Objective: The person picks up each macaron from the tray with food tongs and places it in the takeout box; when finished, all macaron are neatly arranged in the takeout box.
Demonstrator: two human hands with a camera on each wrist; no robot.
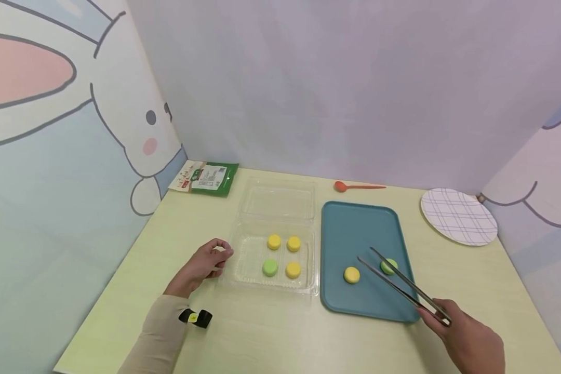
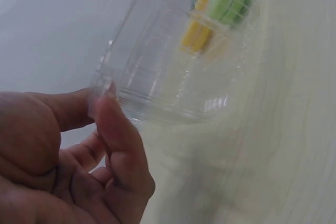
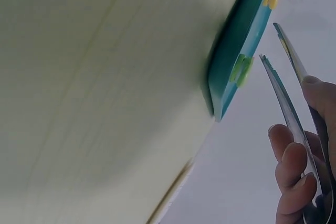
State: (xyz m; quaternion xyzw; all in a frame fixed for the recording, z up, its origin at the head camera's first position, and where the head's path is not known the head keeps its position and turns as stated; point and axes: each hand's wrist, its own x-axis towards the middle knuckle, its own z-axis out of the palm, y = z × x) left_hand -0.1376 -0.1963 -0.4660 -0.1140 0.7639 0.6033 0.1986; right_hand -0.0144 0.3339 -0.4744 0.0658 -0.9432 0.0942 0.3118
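Observation:
My left hand [image 1: 205, 264] pinches the left rim of a clear plastic clamshell box [image 1: 248, 280] between thumb and finger, as the left wrist view shows. Inside the box's right half sit several yellow macarons [image 1: 293, 269] and one green macaron [image 1: 269, 267]. Metal tongs [image 1: 409, 291] are gripped in my right hand [image 1: 472, 332], their tips apart with nothing between them. Those tips hover above a blue-green tray [image 1: 360, 223]. On the tray lie a yellow macaron [image 1: 352, 275] and a green macaron [image 1: 389, 266], the latter partly hidden behind one tong arm.
The box's transparent lid [image 1: 278, 200] is folded back behind it. A green and white packet [image 1: 205, 178] lies at the back left. Behind the tray is a red spoon [image 1: 355, 186], and a checked plate [image 1: 459, 216] stands at the right. Printed walls border the table.

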